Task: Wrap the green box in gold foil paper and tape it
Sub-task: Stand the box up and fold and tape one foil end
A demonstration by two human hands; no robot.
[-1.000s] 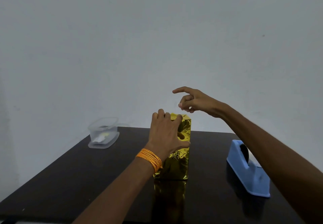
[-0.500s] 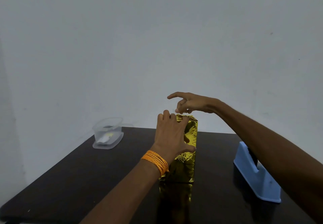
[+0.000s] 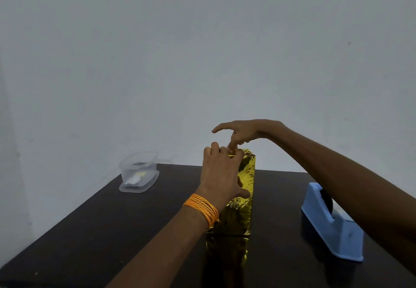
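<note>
Plain indoor room, home or office, cannot tell which. Bare pale wall (image 3: pixel 202 62) fills the upper frame. Dark glossy table (image 3: pixel 90 231) across the bottom. Blue tape dispenser (image 3: pixel 331 224) lower right; clear plastic container (image 3: pixel 138 170) left of centre (contents unclear).

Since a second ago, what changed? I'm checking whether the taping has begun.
The right hand came down from above the box and now presses a finger on its top, beside the left hand fingertips. The left hand still holds the standing box; dispenser and container stayed put.
</note>
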